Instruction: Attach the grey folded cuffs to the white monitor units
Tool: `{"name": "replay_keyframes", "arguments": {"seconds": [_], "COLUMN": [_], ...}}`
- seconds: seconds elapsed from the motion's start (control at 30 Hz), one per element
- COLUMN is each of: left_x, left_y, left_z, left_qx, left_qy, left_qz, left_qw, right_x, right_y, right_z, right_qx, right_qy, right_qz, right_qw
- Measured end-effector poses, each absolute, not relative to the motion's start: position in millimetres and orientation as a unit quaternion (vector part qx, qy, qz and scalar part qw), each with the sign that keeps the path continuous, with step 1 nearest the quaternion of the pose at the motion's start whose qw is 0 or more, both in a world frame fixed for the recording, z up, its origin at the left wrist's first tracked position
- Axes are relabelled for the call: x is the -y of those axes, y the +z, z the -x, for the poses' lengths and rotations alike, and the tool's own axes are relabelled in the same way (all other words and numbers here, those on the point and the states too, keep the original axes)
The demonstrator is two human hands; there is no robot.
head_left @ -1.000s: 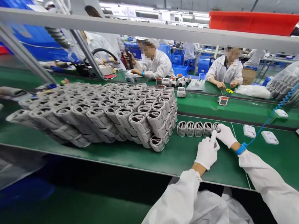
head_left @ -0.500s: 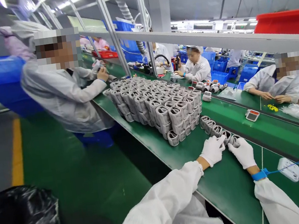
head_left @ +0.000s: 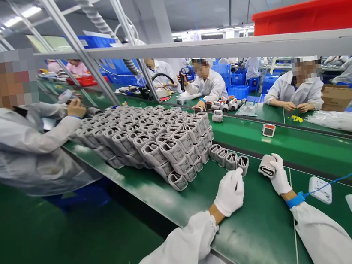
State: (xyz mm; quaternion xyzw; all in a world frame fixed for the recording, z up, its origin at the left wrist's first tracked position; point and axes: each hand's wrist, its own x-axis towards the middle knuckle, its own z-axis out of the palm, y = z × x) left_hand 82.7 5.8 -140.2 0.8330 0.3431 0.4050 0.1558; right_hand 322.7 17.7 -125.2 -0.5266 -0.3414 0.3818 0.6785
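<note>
Grey fabric cuff (head_left: 266, 166), rolled and likely light and springy, sits pinched in the right hand (head_left: 280, 174) just above the desk (head_left: 259, 225); left hand (head_left: 229, 192) open (best held across the roll's sides).

Left hand (head_left: 230, 192) rests palm-down, fingers extended; right hand (head_left: 279, 174) is curled closed.

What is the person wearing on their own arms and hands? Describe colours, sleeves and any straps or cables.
Both the left hand and the right hand wear white gloves. Long white coat sleeves with gathered cuffs cover both arms. A blue wrist strap circles the right wrist, with a thin blue cable leading off to the right.
</note>
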Motion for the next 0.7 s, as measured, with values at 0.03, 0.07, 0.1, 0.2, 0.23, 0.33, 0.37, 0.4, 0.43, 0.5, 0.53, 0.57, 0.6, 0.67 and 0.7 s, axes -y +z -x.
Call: {"name": "replay_keyframes", "arguments": {"seconds": [0.03,0.07,0.1,0.2,0.23,0.33,0.37,0.4,0.43,0.5,0.53,0.57,0.6,0.67,0.7], "left_x": [1.1,7.9,13.9,22.0,20.5,6.8,0.9,-4.8,-9.8,-16.9,-19.0,-20.2,-20.9,-21.7,-22.2], "left_y": [-139.3,-137.6,-135.2,-124.6,-121.2,-116.2,-116.7,-118.0,-119.8,-123.1,-124.0,-124.1,-123.4,-120.7,-119.1], "left_z": [-84.1,-87.8,-94.1,-127.7,-141.8,-179.8,-188.1,-193.4,-195.4,-190.8,-185.4,-179.0,-172.5,-161.5,-157.9], "left_qx": [-0.322,-0.300,-0.281,-0.252,-0.255,-0.245,-0.233,-0.220,-0.207,-0.184,-0.170,-0.155,-0.141,-0.128,-0.131], "left_qy": [0.409,0.406,0.404,0.402,0.402,0.389,0.376,0.362,0.349,0.321,0.303,0.285,0.268,0.253,0.258], "left_qz": [-0.838,-0.844,-0.846,-0.786,-0.760,-0.615,-0.566,-0.528,-0.507,-0.478,-0.456,-0.432,-0.408,-0.358,-0.340], "left_qw": [0.164,0.179,0.205,0.397,0.443,0.641,0.695,0.737,0.760,0.797,0.819,0.841,0.862,0.889,0.895], "right_x": [-12.7,-7.0,-0.7,19.5,26.1,41.9,45.3,47.6,48.9,49.6,49.5,49.3,49.3,49.9,50.6], "right_y": [-124.5,-124.0,-123.6,-123.3,-123.0,-120.9,-119.5,-117.9,-116.0,-111.9,-109.9,-108.2,-106.7,-105.5,-105.9], "right_z": [-322.1,-322.2,-323.1,-329.2,-331.5,-335.1,-334.9,-334.1,-332.9,-329.7,-327.8,-325.9,-323.9,-319.6,-317.4], "right_qx": [0.342,0.351,0.365,0.393,0.380,0.309,0.282,0.258,0.240,0.225,0.229,0.239,0.254,0.288,0.305], "right_qy": [0.398,0.412,0.421,0.411,0.411,0.452,0.465,0.473,0.479,0.492,0.496,0.496,0.495,0.480,0.469], "right_qz": [0.521,0.516,0.513,0.514,0.513,0.498,0.491,0.486,0.481,0.474,0.475,0.479,0.484,0.499,0.508], "right_qw": [0.673,0.663,0.653,0.642,0.650,0.673,0.681,0.688,0.694,0.694,0.690,0.683,0.675,0.662,0.655]}}
